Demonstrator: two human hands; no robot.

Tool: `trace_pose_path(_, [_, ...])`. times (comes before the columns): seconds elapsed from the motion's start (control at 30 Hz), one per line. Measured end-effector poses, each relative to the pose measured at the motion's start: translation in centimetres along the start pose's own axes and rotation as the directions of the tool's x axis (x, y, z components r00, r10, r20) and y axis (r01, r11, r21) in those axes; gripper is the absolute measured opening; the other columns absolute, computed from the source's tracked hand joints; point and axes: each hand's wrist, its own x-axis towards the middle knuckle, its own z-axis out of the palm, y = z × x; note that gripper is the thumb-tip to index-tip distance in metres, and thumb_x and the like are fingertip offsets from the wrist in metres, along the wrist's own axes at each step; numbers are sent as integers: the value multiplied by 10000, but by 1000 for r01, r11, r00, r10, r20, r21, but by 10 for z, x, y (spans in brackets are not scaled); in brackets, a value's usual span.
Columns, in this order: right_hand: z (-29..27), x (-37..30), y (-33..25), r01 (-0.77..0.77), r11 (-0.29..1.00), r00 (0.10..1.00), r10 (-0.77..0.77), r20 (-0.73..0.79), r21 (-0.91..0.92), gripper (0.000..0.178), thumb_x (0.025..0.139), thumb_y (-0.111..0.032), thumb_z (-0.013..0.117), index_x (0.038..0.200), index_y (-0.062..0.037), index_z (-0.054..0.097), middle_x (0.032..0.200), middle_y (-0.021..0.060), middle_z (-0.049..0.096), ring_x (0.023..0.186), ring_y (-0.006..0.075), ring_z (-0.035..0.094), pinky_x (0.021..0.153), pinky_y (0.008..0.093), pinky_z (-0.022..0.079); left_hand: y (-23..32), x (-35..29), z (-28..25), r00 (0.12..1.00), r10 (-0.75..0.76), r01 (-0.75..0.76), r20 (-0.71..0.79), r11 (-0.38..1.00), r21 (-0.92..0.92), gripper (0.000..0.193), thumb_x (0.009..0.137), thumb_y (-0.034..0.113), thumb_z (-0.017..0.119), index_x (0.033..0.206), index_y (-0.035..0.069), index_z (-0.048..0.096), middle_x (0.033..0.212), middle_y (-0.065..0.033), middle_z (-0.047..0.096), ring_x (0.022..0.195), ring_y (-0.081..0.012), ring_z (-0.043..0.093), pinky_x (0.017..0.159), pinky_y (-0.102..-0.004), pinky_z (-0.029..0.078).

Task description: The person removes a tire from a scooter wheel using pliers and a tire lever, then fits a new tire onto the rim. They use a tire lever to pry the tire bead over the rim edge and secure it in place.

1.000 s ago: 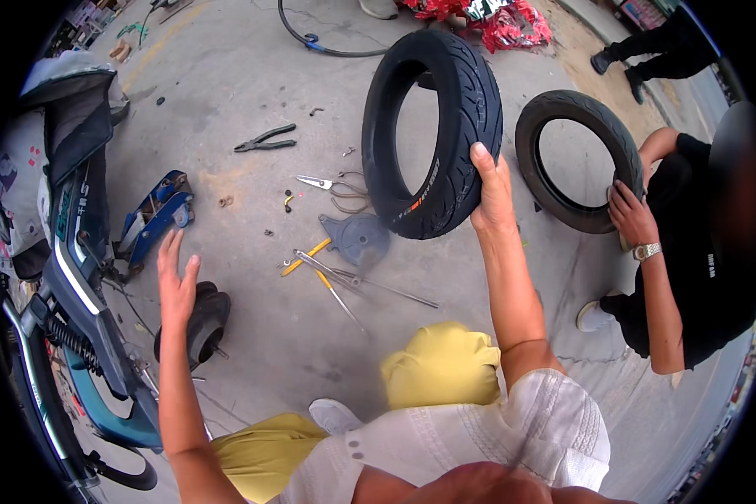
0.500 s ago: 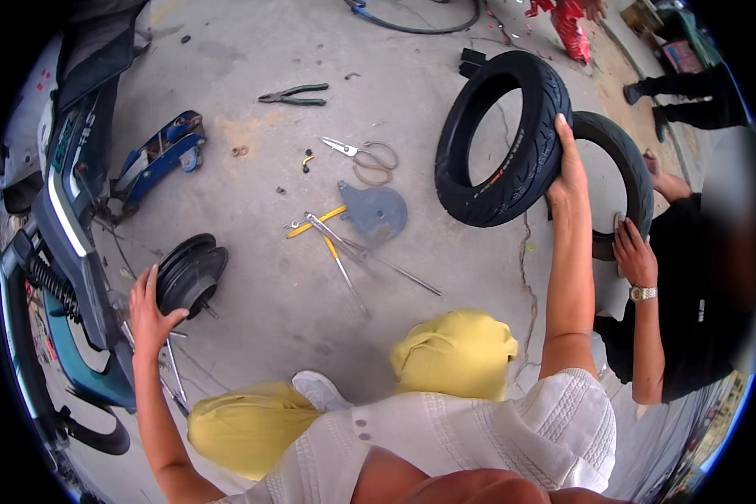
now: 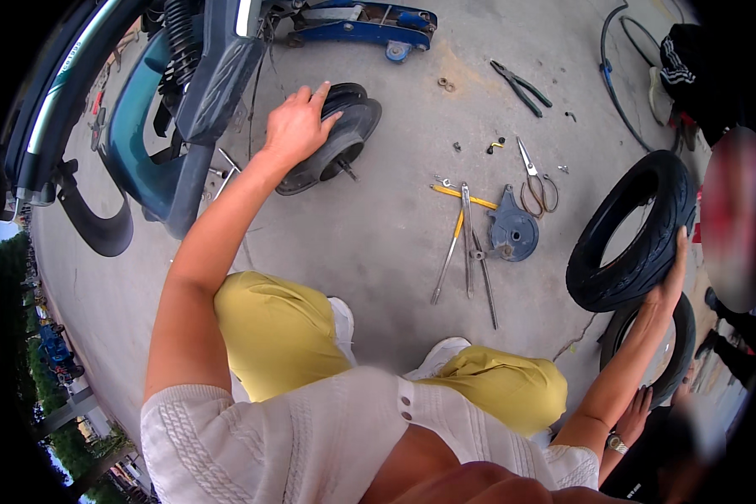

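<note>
Right hand (image 3: 669,286) holding tyre (image 3: 665,206), small scooter lettering (image 3: 74,53)

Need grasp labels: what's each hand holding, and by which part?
Right hand: black tire, by its tread at lower right. Left hand: at the black wheel; grip unclear.

The held tyre (image 3: 647,259) is matt rubber (grooved outside), the scissor blades (image 3: 527,157) shiny metal.
</note>
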Motion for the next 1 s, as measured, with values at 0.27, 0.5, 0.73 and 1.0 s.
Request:
trace_pose_path(0.27, [108,-69,-4,-47,990,983,22,183,133,457,943,-304,572,1260,21,524,1181,156,628,995,273,652,899,377,539,3,18,-9,985,-95,130,144,957,-258,644,753,465,691,1263,93,565,1047,-108,608,1017,-285,599,823,-397,500])
trace_pose_path(0.5, [199,-118,81,-267,954,933,221,283,134,430,916,-310,615,1203,5,558,1079,133,668,901,235,676,834,361,566,14,20,-2,987,-131,151,96,960,-237,532,715,346,770,1156,92,617,1038,-87,613,1062,-255,560,912,-421,432])
trace_pose_path(0.73, [240,-108,186,-475,876,847,428,315,87,599,916,-501,533,1222,14,544,1082,123,669,931,227,663,849,368,535,0,5,-5,991,-133,136,30,951,-277,621,712,428,765,1198,74,605,1045,-89,612,1049,-261,549,906,-399,420])
trace_pose_path(1.0, [265,-130,161,-528,846,743,501,443,-72,864,918,-672,342,1354,72,393,1311,148,530,1195,246,508,1037,402,379,9,15,-3,998,-52,57,25,953,-297,634,687,457,772,1163,64,622,1004,-105,624,1015,-279,566,855,-407,444])
